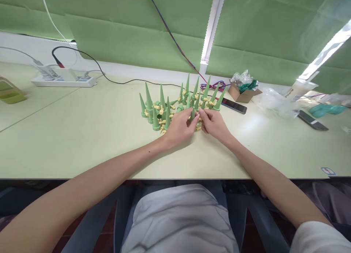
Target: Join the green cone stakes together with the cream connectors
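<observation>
Over the near edge of a cluster of green plant watering spikes, my two hands meet. My left hand (179, 128) is closed around one green watering spike (192, 115), which points upward between thumb and fingers. Close against it, my right hand (215, 125) is pinched at the spike's side; whatever its fingertips hold is hidden. Several more spikes (148, 97) stand upright on their wide ends to the left and behind, some with small yellow valves (161, 109) fitted. Loose yellow and green parts lie among them, partly covered by my hands.
A phone (234, 105) and a small cardboard box (242, 92) with plastic inside lie behind my right hand. Further right are clear plastic bags (278, 103) and a second dark phone-like device (312, 120). A power strip (64, 81) with a black cable sits at the back left of the table (82, 143).
</observation>
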`<state>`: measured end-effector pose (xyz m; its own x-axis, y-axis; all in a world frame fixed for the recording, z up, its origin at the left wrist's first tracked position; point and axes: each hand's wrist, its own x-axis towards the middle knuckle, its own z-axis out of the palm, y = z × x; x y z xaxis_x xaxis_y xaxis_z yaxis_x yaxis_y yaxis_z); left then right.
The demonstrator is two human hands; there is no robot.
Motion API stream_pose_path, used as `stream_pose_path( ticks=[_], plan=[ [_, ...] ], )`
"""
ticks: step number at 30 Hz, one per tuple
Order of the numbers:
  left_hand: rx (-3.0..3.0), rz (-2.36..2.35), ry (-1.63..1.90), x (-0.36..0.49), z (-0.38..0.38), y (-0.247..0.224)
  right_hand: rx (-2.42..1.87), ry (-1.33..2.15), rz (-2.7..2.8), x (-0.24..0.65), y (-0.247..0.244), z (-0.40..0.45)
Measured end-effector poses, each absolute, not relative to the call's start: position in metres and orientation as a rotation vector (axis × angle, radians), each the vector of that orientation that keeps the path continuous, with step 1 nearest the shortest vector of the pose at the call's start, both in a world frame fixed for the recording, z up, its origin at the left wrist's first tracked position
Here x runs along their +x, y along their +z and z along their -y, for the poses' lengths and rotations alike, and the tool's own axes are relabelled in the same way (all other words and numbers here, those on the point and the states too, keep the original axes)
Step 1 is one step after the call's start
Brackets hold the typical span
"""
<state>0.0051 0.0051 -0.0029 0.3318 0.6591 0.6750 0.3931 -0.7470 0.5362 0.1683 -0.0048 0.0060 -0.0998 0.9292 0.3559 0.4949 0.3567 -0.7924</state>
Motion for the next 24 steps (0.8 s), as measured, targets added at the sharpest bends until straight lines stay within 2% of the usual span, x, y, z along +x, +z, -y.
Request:
stream_pose_path(
  ticks=[24],
  plan=[
    [2.33, -0.952, 1.4, 0.0053, -0.0043, -0.0018, -1.218, 0.634, 1.785, 0.1676, 0.0063, 0.0048]
  ],
)
